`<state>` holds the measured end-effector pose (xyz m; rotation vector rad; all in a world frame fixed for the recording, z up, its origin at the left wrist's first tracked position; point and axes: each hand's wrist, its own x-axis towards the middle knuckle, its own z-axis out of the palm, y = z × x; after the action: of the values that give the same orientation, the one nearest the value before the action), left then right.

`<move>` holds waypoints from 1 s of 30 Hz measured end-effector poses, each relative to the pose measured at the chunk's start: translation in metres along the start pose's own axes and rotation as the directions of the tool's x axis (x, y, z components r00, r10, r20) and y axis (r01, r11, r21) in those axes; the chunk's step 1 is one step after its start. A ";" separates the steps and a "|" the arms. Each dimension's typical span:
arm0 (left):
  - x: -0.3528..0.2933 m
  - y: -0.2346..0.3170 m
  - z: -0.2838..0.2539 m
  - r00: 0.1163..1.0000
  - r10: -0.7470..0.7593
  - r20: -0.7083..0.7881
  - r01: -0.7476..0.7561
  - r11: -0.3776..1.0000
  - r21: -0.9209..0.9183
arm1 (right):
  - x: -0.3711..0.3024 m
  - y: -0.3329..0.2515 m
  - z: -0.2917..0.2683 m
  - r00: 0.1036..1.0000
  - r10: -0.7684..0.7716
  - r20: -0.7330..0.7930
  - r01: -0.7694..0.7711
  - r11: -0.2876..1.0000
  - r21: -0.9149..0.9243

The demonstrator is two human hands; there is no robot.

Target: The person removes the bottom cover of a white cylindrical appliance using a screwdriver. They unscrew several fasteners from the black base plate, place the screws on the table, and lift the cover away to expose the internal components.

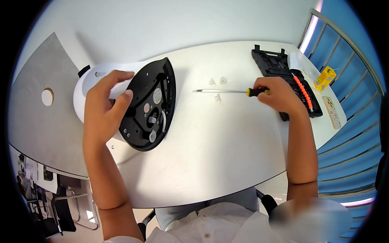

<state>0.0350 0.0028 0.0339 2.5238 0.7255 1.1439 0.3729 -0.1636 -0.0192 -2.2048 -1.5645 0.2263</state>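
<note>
A white rounded appliance (pixel 79 99) lies on its side on the left of the table, its black base (pixel 139 97) turned to the right. On the base I see round labels, screw holes and a short white cable. My left hand (pixel 106 101) is over the white body, thumb and forefinger apart near the base's left edge; whether it presses on the appliance I cannot tell. My right hand (pixel 279 95) grips the black and yellow handle of a screwdriver (pixel 227 91), held level with its tip pointing left. Small clear plastic pieces (pixel 218 97) lie close around the shaft.
Behind my right hand an open black tool case (pixel 269 60) holds bits and an orange flexible shaft (pixel 303 92). A yellow box (pixel 325 78) and a small beige card (pixel 332 112) lie farther right, beside a metal railing (pixel 356 50). A grey panel (pixel 36 117) with a round disc borders the left.
</note>
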 end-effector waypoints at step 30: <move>-0.003 -0.004 0.213 0.946 -0.146 0.288 0.175 0.982 -0.077 | -0.009 0.060 -0.042 0.983 0.168 0.077 -0.178 0.970 0.162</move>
<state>0.1936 -0.0050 -0.1078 2.4209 0.7591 0.7281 0.4371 -0.1992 -0.0087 -2.2190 -1.3305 0.4670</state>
